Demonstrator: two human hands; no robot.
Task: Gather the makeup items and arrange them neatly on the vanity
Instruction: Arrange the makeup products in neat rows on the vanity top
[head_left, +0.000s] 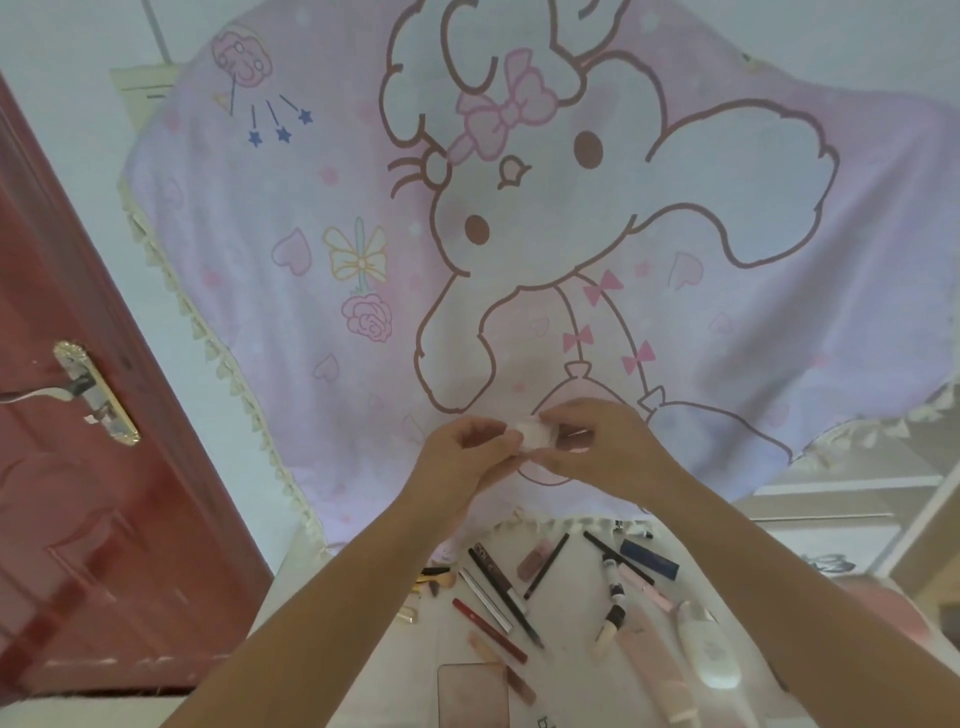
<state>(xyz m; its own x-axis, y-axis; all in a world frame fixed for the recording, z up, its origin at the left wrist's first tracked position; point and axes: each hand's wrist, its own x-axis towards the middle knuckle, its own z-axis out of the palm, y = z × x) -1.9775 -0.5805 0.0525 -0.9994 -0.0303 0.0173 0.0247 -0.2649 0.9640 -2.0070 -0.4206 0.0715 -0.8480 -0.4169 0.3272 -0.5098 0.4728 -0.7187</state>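
Near edge of the white surface (384, 670): a flat pink compact (471, 693) lies closed, cut off by the bottom of frame, contents not visible. Right of it, a pale pink tube (657, 670) and a white oval case (709, 652) lie side by side, both closed. Left-centre: a red pencil (488, 630), a silver pen (485, 600) and a long black liner (506, 597) lie roughly parallel on a diagonal. A rose lip gloss (535, 560) and a thin black pencil (546, 565) sit just behind. Right-centre: a small dark-and-white bottle (613, 579), a light pink stick (647, 587) and a navy tube (649, 558). At the left edge a brush (436, 581) with gold parts is partly hidden by the left forearm.

Above the surface, both hands are raised. Left hand (467, 457) and right hand (597, 447) meet on a small white jar (535, 436); fingers of both curl around it. Blurred; lid state unclear. A pinkish item (574, 440) in the right palm is too indistinct to name.

Behind: pink cartoon-rabbit cloth (519, 234) draped over whatever it covers. Red door (78, 467) with gold handle on the left.
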